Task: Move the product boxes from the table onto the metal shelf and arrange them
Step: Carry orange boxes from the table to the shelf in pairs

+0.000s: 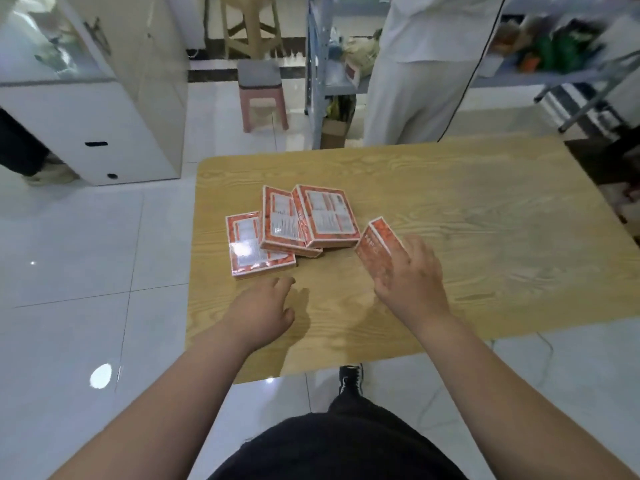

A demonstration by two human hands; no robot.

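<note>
My left hand [265, 308] hovers low over the near part of the table [485, 220], fingers loosely curled and holding nothing, just short of the near box [246, 245]. My right hand [412, 275] is a little farther right, laid on the tipped box [375, 249], which stands tilted on one edge. Its fingers look fairly straight and slightly spread along the box's right face. The thumb is hidden, so I cannot tell whether I have a real grip or only a touch.

Past the near box, the middle box [282, 223] leans on it, and the far box [327, 214] overlaps the middle one. All three lie label-up in a loose fan, left of the tipped box and apart from it.

So I count four boxes on the table, and the job looks barely begun or mid-way; I judge all four are left to carry.

Beyond the table's far edge stands the shelf [317, 81], with blurred goods on it. I cannot tell if any match these boxes. A person [422, 64] in white stands before it.
</note>
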